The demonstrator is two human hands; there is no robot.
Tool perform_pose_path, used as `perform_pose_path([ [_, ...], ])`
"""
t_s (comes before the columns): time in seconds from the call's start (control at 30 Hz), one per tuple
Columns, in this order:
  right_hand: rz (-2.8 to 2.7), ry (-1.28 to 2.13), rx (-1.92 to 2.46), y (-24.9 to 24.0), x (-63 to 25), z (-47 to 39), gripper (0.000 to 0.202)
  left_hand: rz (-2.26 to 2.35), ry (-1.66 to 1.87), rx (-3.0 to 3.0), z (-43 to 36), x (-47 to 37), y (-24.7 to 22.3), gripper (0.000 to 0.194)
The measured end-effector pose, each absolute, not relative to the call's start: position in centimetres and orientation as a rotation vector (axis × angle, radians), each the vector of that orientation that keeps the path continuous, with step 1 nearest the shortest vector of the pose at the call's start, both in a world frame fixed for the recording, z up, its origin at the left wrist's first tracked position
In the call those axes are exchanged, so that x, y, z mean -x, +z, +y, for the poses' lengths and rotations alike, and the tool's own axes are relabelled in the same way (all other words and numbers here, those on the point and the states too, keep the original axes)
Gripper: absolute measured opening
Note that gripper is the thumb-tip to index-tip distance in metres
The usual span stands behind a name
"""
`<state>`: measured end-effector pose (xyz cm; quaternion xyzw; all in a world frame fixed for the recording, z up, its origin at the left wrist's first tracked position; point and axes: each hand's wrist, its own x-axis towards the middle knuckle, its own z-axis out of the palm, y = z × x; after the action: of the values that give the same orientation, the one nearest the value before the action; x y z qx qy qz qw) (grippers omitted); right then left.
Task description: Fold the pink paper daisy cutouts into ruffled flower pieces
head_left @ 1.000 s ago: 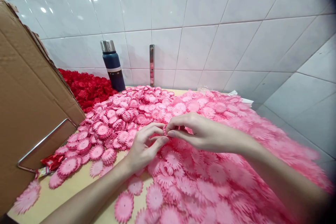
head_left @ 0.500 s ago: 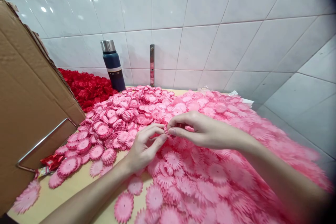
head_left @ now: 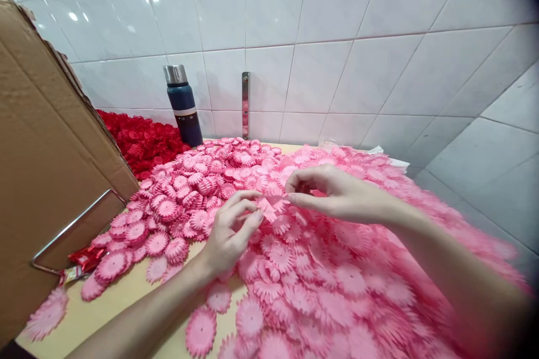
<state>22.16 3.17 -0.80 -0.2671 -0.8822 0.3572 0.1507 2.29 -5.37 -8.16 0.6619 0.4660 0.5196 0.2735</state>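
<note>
Between my two hands is a thin pink petal piece (head_left: 272, 207), blurred against the pile of the same colour. My left hand (head_left: 233, 230) has its thumb and fingers curled together at the piece's left edge. At the right edge, my right hand (head_left: 337, 193) pinches with thumb and forefinger, the other fingers bent inward. Beneath both hands spreads a large heap of pink scalloped flower discs (head_left: 353, 280), many with a small dark hole in the middle. Some on the left sit in stacked, cupped clusters (head_left: 168, 207).
A cardboard box (head_left: 54, 168) stands at the left with a bent metal wire (head_left: 76, 224) beside it, near a small red wrapper (head_left: 87, 258). A dark blue bottle (head_left: 184, 109) and a red petal pile (head_left: 143, 143) are at the back, before a tiled wall (head_left: 328, 0).
My right hand has moved up and to the right, away from my left hand. The pink piece between them now shows spread out, where before it was bunched at the fingertips.
</note>
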Motion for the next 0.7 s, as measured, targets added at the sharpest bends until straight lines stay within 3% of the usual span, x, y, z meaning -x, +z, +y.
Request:
perform_pose_path([
  [0.3,-2.537,0.861,0.828,-0.5,-22.6,3.4,0.019,1.245,1.479,-1.833,-5.6,-2.3,-7.9,0.022],
  [0.47,-2.376,0.592,0.909,0.1,-23.7,3.7,0.020,1.205,1.516,-1.886,-5.8,-2.2,-8.2,0.022],
  [0.7,-2.498,0.732,0.762,0.3,-22.9,2.6,0.021,1.199,1.463,-1.958,-5.4,-2.5,-8.3,0.023],
])
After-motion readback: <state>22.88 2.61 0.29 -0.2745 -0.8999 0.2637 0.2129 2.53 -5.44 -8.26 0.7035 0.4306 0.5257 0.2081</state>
